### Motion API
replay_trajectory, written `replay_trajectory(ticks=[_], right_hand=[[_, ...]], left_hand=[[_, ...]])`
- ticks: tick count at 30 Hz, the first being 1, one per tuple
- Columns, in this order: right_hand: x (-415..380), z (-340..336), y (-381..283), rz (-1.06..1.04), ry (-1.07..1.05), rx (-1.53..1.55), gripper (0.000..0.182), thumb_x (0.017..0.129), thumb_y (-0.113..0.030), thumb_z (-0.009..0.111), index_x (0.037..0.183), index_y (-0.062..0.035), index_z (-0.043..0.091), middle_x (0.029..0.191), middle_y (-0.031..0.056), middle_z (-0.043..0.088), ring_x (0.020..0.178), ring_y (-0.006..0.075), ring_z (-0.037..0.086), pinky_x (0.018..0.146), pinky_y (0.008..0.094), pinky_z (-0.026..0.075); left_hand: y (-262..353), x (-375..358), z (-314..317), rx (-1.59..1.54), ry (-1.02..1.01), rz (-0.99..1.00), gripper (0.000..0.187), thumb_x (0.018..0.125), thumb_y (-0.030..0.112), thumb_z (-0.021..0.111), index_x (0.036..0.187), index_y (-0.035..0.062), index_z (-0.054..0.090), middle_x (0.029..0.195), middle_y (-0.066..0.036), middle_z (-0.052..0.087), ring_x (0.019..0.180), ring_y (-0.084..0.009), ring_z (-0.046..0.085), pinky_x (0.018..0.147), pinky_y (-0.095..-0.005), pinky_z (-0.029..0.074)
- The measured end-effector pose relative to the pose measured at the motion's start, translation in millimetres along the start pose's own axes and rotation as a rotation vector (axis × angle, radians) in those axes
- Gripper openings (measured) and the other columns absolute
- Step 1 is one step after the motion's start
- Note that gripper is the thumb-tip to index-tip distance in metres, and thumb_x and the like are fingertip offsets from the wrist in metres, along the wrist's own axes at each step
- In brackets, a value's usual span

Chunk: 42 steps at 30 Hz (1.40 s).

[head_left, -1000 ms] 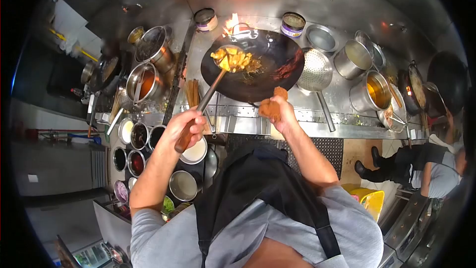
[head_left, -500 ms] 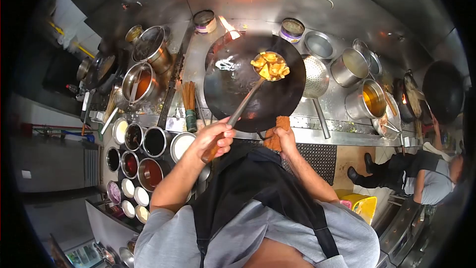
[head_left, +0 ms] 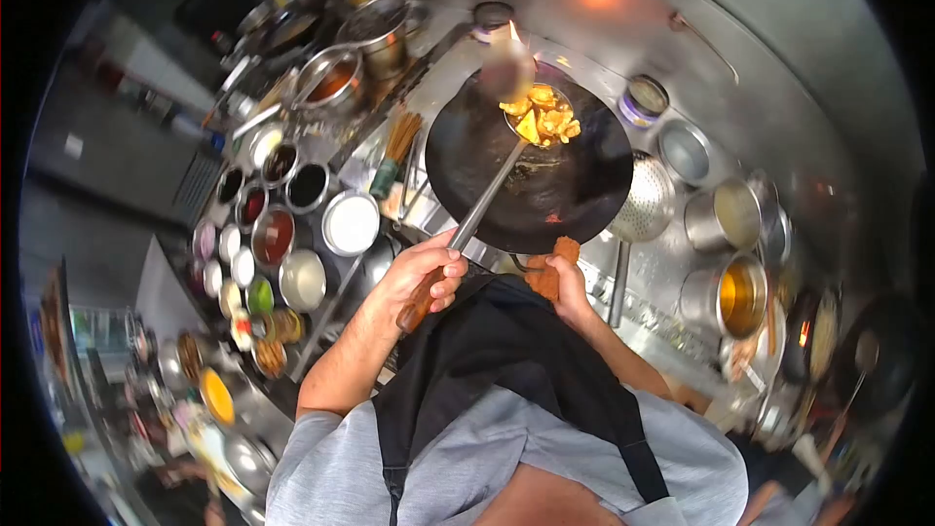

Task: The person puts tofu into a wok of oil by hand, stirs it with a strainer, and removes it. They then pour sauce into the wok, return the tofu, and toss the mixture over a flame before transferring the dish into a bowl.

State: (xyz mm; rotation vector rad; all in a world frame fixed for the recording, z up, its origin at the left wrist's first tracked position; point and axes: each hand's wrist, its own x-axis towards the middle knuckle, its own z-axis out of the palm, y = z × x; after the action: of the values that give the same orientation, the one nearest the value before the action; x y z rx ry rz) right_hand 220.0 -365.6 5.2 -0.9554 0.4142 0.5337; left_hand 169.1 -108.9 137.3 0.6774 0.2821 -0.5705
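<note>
My left hand (head_left: 427, 278) is wrapped round the wooden end of a long metal ladle (head_left: 487, 197). The ladle's bowl holds yellow-brown pieces of food (head_left: 542, 117) over the dark wok (head_left: 575, 190). Closed round a brown cloth (head_left: 545, 278) at the wok's near edge is my right hand (head_left: 569, 282). The wok's inside looks dark and shiny, with a little liquid in it. A blurred dark round shape (head_left: 508, 71) covers part of the wok's far left rim, with a small flame above it.
A perforated strainer (head_left: 645, 197) lies right of the wok, beside metal pots (head_left: 723, 217). A bamboo brush (head_left: 397, 151) and several sauce containers (head_left: 351, 223) stand to the left. At the lower right, parts of another person (head_left: 779, 487) show.
The view has turned, bringing more containers into sight at the lower left. The ladle of food remains over the wok. A blurred dark shape now shows at the wok's far rim.
</note>
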Motion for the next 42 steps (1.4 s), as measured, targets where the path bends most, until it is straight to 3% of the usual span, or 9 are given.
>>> replay_trajectory(ticks=[11,13,14,17,18,27,33,34,42], right_hand=[[-49,-70,-82,0.188,-0.278,-0.377,0.032,0.081,-0.02,0.061,0.105,0.0005,0.056,0.094,0.0136,0.062,0.081,0.0263,0.064,0.066,0.0425,0.055],[-56,-82,-91,0.197,-0.364,-0.461,0.034,0.081,-0.023,0.062,0.108,-0.0036,0.055,0.095,0.012,0.062,0.082,0.026,0.063,0.067,0.0387,0.054],[-62,-80,-88,0.244,-0.424,-0.504,0.034,0.081,-0.023,0.062,0.108,-0.0036,0.055,0.095,0.012,0.062,0.082,0.026,0.063,0.067,0.0387,0.054],[-82,-72,-87,0.264,-0.569,-0.542,0.036,0.081,-0.021,0.061,0.11,-0.0013,0.054,0.097,0.0111,0.062,0.085,0.0251,0.063,0.072,0.0383,0.054],[-89,-66,-85,0.338,-0.637,-0.582,0.036,0.082,-0.02,0.06,0.112,-0.0004,0.054,0.098,0.0108,0.062,0.085,0.0249,0.063,0.074,0.0384,0.054],[-137,10,21,0.658,-1.102,-0.75,0.032,0.082,-0.017,0.059,0.108,-0.0007,0.053,0.094,0.0114,0.062,0.082,0.0248,0.064,0.071,0.0399,0.054],[-196,52,95,0.801,-1.2,-0.793,0.025,0.081,-0.014,0.059,0.103,-0.0025,0.053,0.09,0.0098,0.061,0.079,0.0243,0.063,0.067,0.0405,0.053],[-200,55,106,0.839,-1.229,-0.8,0.025,0.081,-0.014,0.059,0.103,-0.0029,0.053,0.09,0.0098,0.06,0.079,0.0241,0.063,0.067,0.0407,0.053],[-224,64,138,0.835,-1.306,-0.866,0.028,0.081,-0.012,0.058,0.106,-0.0038,0.05,0.093,0.0098,0.057,0.083,0.0246,0.061,0.068,0.0427,0.054]], left_hand=[[-160,-43,91,-0.314,0.229,0.433,0.05,0.094,0.01,0.047,0.141,0.0126,0.033,0.072,0.001,0.044,0.047,-0.0053,0.041,0.037,-0.0214,0.038],[-188,-60,122,-0.367,0.311,0.523,0.057,0.093,0.009,0.047,0.146,0.0119,0.027,0.072,0.001,0.044,0.048,-0.0052,0.042,0.037,-0.0215,0.038],[-205,-73,127,-0.419,0.31,0.576,0.049,0.092,0.007,0.048,0.139,0.0103,0.037,0.073,0.001,0.046,0.05,-0.0058,0.046,0.039,-0.0232,0.043],[-254,-108,151,-0.446,0.375,0.741,0.049,0.093,0.007,0.046,0.141,0.0106,0.036,0.073,0.001,0.046,0.049,-0.006,0.047,0.038,-0.023,0.044],[-267,-120,165,-0.428,0.427,0.79,0.058,0.094,0.007,0.044,0.148,0.0099,0.024,0.072,0.001,0.044,0.046,-0.0051,0.046,0.038,-0.0206,0.043],[-374,-203,233,-0.622,0.897,1.239,0.058,0.092,0.005,0.045,0.147,0.0084,0.027,0.07,-0.002,0.044,0.042,-0.0071,0.043,0.035,-0.0221,0.04],[-451,-232,251,-0.755,1.095,1.535,0.059,0.093,0.006,0.044,0.148,0.0118,0.024,0.075,-0.005,0.047,0.045,-0.0108,0.046,0.037,-0.0251,0.044],[-454,-235,255,-0.762,1.218,1.554,0.051,0.092,0.006,0.042,0.142,0.0072,0.032,0.072,-0.003,0.045,0.041,-0.0087,0.043,0.034,-0.0246,0.042],[-514,-268,234,-0.785,1.54,1.565,0.051,0.093,0.009,0.046,0.142,0.0078,0.031,0.07,-0.001,0.046,0.044,-0.0085,0.044,0.035,-0.0241,0.042]])
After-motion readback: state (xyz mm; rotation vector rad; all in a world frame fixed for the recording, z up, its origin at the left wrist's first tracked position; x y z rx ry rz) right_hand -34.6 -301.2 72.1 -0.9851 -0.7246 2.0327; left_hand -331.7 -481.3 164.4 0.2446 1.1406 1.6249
